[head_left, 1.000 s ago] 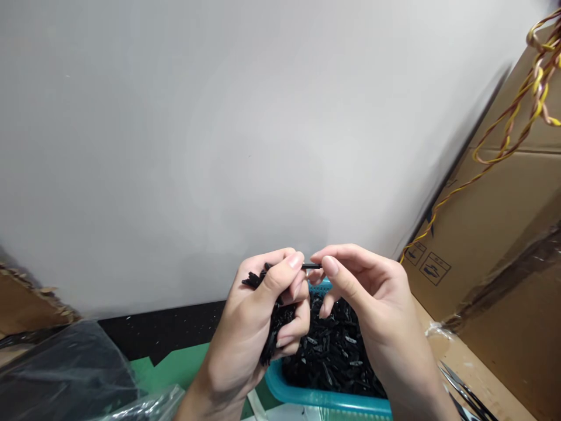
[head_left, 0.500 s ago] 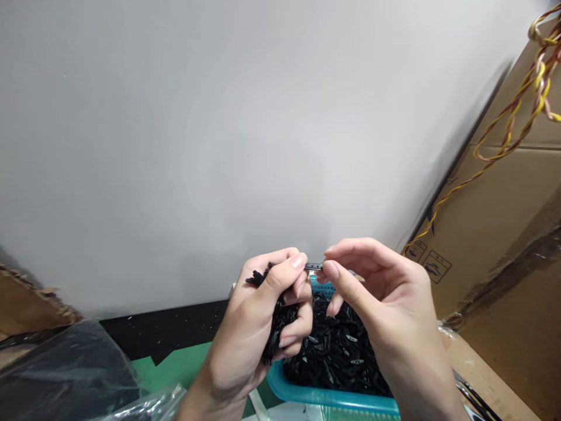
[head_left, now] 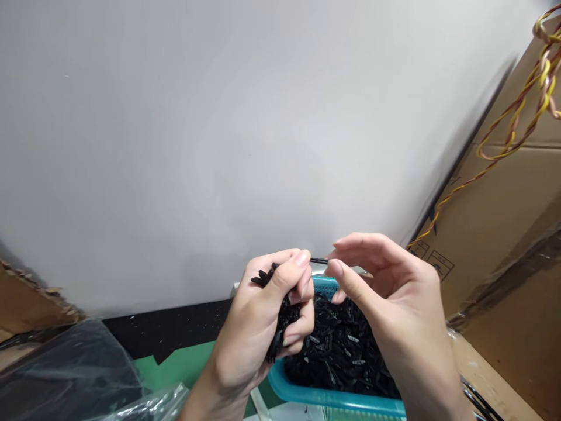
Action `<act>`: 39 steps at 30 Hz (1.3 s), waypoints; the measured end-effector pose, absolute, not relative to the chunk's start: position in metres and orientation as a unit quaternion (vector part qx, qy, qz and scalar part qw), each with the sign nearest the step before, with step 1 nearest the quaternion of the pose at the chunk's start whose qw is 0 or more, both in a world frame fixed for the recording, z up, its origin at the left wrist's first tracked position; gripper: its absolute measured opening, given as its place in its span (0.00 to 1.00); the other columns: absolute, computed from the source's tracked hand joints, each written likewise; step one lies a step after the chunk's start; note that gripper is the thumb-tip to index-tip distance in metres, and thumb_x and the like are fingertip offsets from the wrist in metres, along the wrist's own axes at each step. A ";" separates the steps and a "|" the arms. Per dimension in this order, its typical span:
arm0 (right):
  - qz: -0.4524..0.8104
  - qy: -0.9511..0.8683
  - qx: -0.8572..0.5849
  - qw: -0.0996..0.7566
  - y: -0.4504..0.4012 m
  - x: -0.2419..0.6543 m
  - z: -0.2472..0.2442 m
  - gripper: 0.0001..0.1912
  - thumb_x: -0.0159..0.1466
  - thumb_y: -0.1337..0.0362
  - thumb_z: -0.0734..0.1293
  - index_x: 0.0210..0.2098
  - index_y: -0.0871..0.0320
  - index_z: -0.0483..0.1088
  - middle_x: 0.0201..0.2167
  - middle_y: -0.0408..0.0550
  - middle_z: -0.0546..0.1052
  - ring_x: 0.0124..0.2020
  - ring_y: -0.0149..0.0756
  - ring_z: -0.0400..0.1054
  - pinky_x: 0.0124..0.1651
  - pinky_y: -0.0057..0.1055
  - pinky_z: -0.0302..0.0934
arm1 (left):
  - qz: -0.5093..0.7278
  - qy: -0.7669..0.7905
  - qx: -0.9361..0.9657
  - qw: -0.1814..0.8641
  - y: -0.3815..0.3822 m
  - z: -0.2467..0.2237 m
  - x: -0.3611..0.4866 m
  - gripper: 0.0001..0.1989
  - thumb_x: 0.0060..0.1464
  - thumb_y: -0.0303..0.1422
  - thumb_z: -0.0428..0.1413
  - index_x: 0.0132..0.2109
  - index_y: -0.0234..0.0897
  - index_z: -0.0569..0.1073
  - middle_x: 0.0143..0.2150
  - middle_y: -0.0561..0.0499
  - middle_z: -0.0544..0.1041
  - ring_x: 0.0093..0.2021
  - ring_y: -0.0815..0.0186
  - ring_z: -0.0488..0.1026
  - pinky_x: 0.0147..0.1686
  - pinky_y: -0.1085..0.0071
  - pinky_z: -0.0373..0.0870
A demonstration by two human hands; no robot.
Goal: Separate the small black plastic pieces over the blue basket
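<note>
My left hand [head_left: 263, 310] is closed around a bunch of small black plastic pieces [head_left: 276, 339], whose ends stick out behind the thumb and below the fingers. Between its thumb and forefinger it also pinches one thin black plastic strip [head_left: 319, 261], seen edge-on. The strip's far end meets the thumb and forefinger tips of my right hand [head_left: 390, 292]; its other fingers are loosely curled. Below both hands stands a blue plastic basket [head_left: 337, 399] holding many similar black pieces [head_left: 337, 356], a few showing greyish faces with small holes. My right hand hides part of the basket.
A pale wall [head_left: 245, 128] rises behind. Cardboard boxes [head_left: 508, 216] stand at the right, with twisted yellow and brown wires [head_left: 504, 149] hanging before them. Clear plastic bags [head_left: 65, 374] lie at left near a green mat [head_left: 179, 365]. A dark metal tool [head_left: 480, 400] lies at lower right.
The strip between my hands has turned from its face with holes to its thin edge. My right hand has shifted slightly right. The view has moved a little.
</note>
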State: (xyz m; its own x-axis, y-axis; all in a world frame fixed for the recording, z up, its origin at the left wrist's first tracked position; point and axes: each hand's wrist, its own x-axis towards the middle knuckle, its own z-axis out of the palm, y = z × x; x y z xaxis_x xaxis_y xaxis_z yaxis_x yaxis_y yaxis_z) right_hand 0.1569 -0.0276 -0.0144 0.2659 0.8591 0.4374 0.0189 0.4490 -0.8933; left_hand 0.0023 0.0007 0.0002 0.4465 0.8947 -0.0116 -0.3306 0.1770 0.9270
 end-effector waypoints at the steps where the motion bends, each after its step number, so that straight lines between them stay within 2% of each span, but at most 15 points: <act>1: 0.287 -0.525 -0.440 0.670 -0.027 0.159 -0.015 0.05 0.66 0.63 0.77 0.42 0.50 0.82 0.40 0.45 0.84 0.39 0.37 0.80 0.35 0.28 0.77 | 0.424 0.304 0.488 0.701 0.001 -0.001 0.002 0.24 0.64 0.47 0.62 0.27 0.39 0.63 0.18 0.62 0.57 0.14 0.78 0.49 0.12 0.82 0.48; 5: 0.224 -0.560 -0.486 0.632 -0.025 0.168 -0.015 0.04 0.66 0.64 0.76 0.41 0.51 0.83 0.42 0.46 0.84 0.43 0.40 0.79 0.45 0.35 0.77 | 0.367 0.343 0.552 0.665 0.002 -0.007 0.002 0.24 0.62 0.46 0.64 0.29 0.40 0.61 0.15 0.63 0.57 0.14 0.77 0.49 0.14 0.81 0.49; 11: 0.276 -0.619 -0.411 0.610 -0.031 0.171 -0.009 0.06 0.69 0.65 0.74 0.39 0.48 0.84 0.40 0.43 0.84 0.43 0.38 0.78 0.47 0.34 0.73 | 0.361 0.418 0.609 0.569 0.004 -0.013 0.007 0.14 0.55 0.39 0.67 0.34 0.39 0.70 0.20 0.61 0.62 0.19 0.73 0.55 0.17 0.77 0.50; 14: 0.274 -0.639 -0.427 0.577 -0.033 0.168 -0.006 0.08 0.66 0.69 0.76 0.39 0.47 0.85 0.41 0.42 0.84 0.46 0.40 0.78 0.50 0.35 0.70 | 0.374 0.406 0.644 0.530 0.006 -0.013 0.009 0.11 0.56 0.35 0.64 0.31 0.38 0.70 0.24 0.58 0.64 0.25 0.70 0.56 0.22 0.74 0.53; 19: 0.254 -0.672 -0.455 0.526 -0.033 0.167 -0.005 0.10 0.65 0.70 0.75 0.39 0.46 0.86 0.41 0.42 0.82 0.43 0.39 0.76 0.47 0.37 0.67 | 0.330 0.405 0.712 0.470 0.009 -0.014 0.011 0.10 0.59 0.26 0.55 0.30 0.38 0.63 0.29 0.58 0.61 0.33 0.68 0.55 0.30 0.73 0.55; 23: 0.244 -0.675 -0.464 0.519 -0.033 0.167 -0.006 0.10 0.68 0.69 0.73 0.36 0.47 0.84 0.38 0.41 0.80 0.40 0.37 0.73 0.44 0.36 0.64 | 0.317 0.393 0.719 0.478 0.009 -0.015 0.011 0.11 0.62 0.27 0.55 0.31 0.38 0.63 0.30 0.57 0.60 0.33 0.68 0.54 0.31 0.73 0.55; 28: 0.261 -0.619 -0.471 0.572 -0.031 0.169 -0.008 0.07 0.71 0.66 0.72 0.35 0.50 0.79 0.33 0.38 0.79 0.37 0.34 0.72 0.42 0.32 0.64 | 0.335 0.381 0.676 0.535 0.002 -0.011 0.011 0.08 0.64 0.32 0.58 0.35 0.38 0.71 0.23 0.60 0.59 0.24 0.72 0.55 0.23 0.76 0.54; 31: 0.311 -0.585 -0.442 0.604 -0.029 0.170 -0.011 0.06 0.72 0.61 0.73 0.37 0.50 0.79 0.32 0.38 0.79 0.34 0.31 0.72 0.39 0.28 0.65 | 0.372 0.360 0.632 0.577 -0.002 -0.008 0.012 0.11 0.62 0.35 0.63 0.33 0.38 0.70 0.22 0.60 0.61 0.20 0.74 0.56 0.19 0.78 0.53; 34: 0.345 -0.554 -0.407 0.640 -0.028 0.170 -0.013 0.06 0.71 0.58 0.75 0.38 0.51 0.79 0.32 0.38 0.78 0.33 0.29 0.71 0.37 0.24 0.66 | 0.390 0.304 0.585 0.643 -0.004 -0.008 0.013 0.17 0.61 0.33 0.66 0.31 0.38 0.65 0.19 0.62 0.58 0.18 0.77 0.52 0.17 0.80 0.48; 36: 0.348 -0.541 -0.397 0.655 -0.027 0.170 -0.014 0.06 0.70 0.58 0.76 0.37 0.51 0.79 0.31 0.38 0.77 0.32 0.29 0.69 0.35 0.23 0.65 | 0.401 0.265 0.568 0.668 -0.003 -0.010 0.012 0.19 0.63 0.35 0.65 0.30 0.38 0.64 0.19 0.63 0.56 0.17 0.78 0.51 0.17 0.80 0.46; 39: 0.357 -0.536 -0.381 0.664 -0.026 0.170 -0.016 0.07 0.70 0.58 0.76 0.37 0.52 0.80 0.28 0.39 0.75 0.30 0.29 0.67 0.33 0.23 0.65 | 0.434 0.233 0.554 0.671 0.000 -0.012 0.009 0.24 0.69 0.43 0.59 0.27 0.37 0.63 0.21 0.60 0.57 0.15 0.78 0.54 0.15 0.80 0.49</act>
State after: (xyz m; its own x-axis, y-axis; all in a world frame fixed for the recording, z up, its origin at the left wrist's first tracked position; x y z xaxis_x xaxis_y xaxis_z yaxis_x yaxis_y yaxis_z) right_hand 0.1701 -0.0255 -0.0157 0.1713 0.8818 0.4395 -0.0658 0.4553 -0.8879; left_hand 0.0095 0.0004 -0.0116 0.5147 0.8409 0.1675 -0.3240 0.0099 0.9460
